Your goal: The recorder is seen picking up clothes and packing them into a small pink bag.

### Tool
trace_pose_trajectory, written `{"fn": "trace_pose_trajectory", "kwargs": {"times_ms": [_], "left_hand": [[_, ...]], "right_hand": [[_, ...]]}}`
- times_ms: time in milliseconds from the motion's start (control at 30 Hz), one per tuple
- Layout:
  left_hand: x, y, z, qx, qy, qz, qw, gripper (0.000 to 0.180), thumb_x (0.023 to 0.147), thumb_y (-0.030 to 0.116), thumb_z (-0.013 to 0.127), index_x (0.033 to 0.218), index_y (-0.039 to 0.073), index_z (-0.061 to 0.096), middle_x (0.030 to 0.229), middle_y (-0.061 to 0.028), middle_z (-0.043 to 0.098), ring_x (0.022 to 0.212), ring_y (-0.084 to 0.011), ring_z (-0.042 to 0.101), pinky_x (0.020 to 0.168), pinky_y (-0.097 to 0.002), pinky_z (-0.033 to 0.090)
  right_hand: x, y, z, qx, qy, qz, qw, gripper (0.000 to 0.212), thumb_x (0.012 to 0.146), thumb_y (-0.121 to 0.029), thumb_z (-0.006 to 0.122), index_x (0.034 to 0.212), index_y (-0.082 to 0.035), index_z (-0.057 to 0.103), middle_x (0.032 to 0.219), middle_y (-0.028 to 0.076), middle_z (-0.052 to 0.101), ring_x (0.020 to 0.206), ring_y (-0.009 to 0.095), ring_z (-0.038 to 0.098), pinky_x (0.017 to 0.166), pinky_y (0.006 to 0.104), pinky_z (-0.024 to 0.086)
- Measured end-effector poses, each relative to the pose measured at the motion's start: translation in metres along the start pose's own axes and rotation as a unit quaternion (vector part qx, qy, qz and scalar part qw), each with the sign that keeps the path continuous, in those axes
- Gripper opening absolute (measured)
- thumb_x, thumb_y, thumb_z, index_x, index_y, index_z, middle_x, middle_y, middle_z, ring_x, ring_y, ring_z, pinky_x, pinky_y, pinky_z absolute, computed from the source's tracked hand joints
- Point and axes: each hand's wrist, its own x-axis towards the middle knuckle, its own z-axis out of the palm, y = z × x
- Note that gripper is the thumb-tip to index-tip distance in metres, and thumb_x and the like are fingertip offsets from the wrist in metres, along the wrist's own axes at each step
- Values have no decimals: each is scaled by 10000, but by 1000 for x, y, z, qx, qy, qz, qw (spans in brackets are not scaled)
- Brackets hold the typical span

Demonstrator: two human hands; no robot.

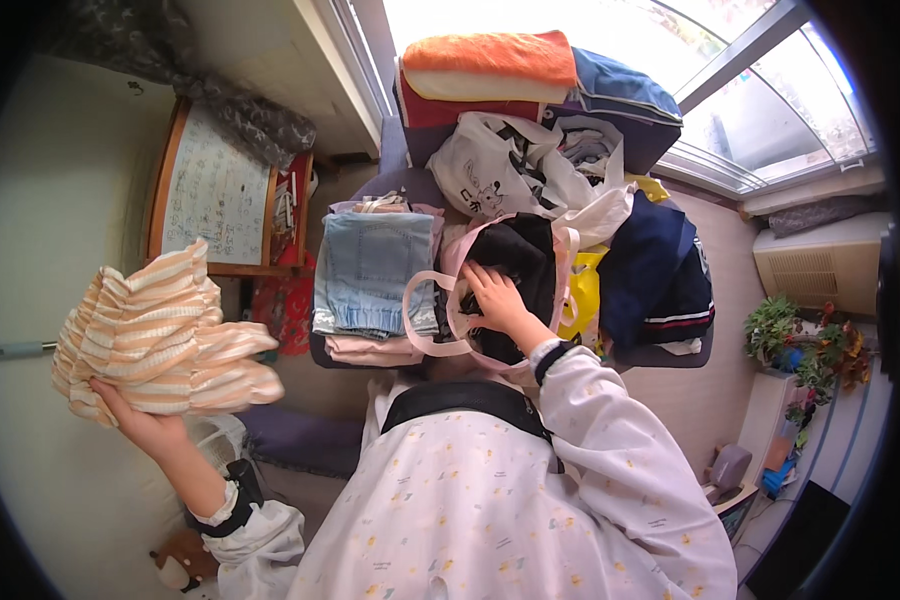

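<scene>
Out at the far left, my left hand (142, 415) grips a ruffled orange-and-white striped garment (165, 335), lifted clear of the seat and hanging in loose folds. My right hand (498, 303) rests at the mouth of a pale pink tote bag (565, 265), its fingers spread against black fabric (515, 250) inside. Some fingertips are partly hidden in the dark folds. Just left of the bag lies a stack of folded clothes with light blue denim (378, 265) on top and pink cloth (370, 349) at the bottom.
Behind the tote sits a white plastic bag (495, 165) stuffed with clothes. Dark navy clothing (650, 260) and a yellow bag (582, 295) lie to the right. An orange towel (490, 60) covers the backrest. A whiteboard (215, 190) leans at left; potted plants (810, 340) stand right.
</scene>
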Motion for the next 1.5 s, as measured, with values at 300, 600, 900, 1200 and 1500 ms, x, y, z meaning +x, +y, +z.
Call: {"fn": "trace_pose_trajectory", "kwargs": {"times_ms": [300, 600, 900, 1200, 1500], "left_hand": [[-10, -1, -19, 18, 39, -51, 998, 611, 964, 447, 427, 1422, 69, 280, 1439, -102, 348, 1297, -246, 385, 1071, -407, 344], [-23, -23, -20, 0, 7, -66, 998, 614, 970, 444, 415, 1419, 48, 279, 1443, -109, 343, 1298, -245, 381, 1074, -393, 324], [-32, -51, -9, 10, -64, -71, 995, 608, 945, 356, 528, 1402, 22, 305, 1407, -99, 390, 1273, -218, 408, 1051, -367, 343], [-30, -51, -5, -21, -87, -76, 993, 607, 944, 345, 532, 1399, 23, 294, 1398, -103, 396, 1253, -216, 431, 1038, -366, 367], [-28, -54, -10, -10, -81, -50, 995, 590, 944, 330, 532, 1392, 21, 303, 1383, -108, 410, 1240, -218, 445, 1030, -366, 375]], "right_hand": [[-8, -7, 50, -35, -139, 64, 988, 557, 698, -383, 714, 1188, -154, 580, 1212, 111, 539, 1152, 317, 472, 948, 542, 327], [-20, 17, -2, 280, 131, 140, 940, 151, 817, -143, 530, 872, -4, 506, 846, 224, 578, 804, 395, 563, 700, 440, 449], [-31, 2, -34, 292, 54, 76, 952, 357, 812, -96, 555, 1141, 40, 523, 979, 253, 591, 941, 409, 572, 823, 418, 455], [-30, -8, -128, 399, 271, 251, 839, 113, 876, -74, 471, 957, -8, 514, 802, 125, 563, 719, 190, 538, 662, 353, 435], [-114, 83, -365, 260, 657, 114, 699, 273, 867, -224, 620, 1053, -33, 565, 1008, 112, 611, 874, 245, 625, 776, 332, 506]]}}
